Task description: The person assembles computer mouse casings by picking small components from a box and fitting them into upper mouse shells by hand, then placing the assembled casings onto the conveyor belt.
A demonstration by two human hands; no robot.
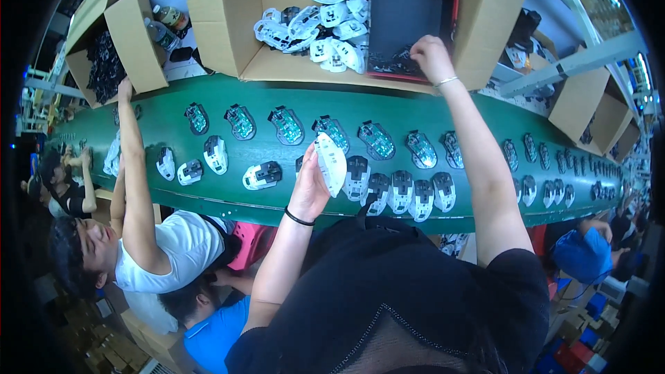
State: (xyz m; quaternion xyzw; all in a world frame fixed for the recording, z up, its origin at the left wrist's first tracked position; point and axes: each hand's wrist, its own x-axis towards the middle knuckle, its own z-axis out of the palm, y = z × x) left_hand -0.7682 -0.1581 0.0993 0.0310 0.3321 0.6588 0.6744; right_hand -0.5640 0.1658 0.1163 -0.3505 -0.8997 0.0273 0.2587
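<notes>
My left hand (308, 192) grips a white computer mouse shell (332, 166), held upright above the green bench. Over a black tray with a red edge (413, 14) my right hand (432, 59) reaches down, its fingers pinched together at the small black parts (395, 62) on the tray's floor. What those fingertips hold, if anything, is too small to make out. Beyond the bench, white mouse shells (332, 24) lie heaped in a cardboard box (305, 73), beside the tray. Under the held shell is an open mouse base with a green circuit board (330, 129).
Several mouse bases with circuit boards (286, 125) line the green bench (180, 197), with white-and-black mice (401, 192) nearer me. At left a co-worker's arm (131, 138) reaches into a carton of black parts (104, 69). A metal bar (575, 64) juts in at right.
</notes>
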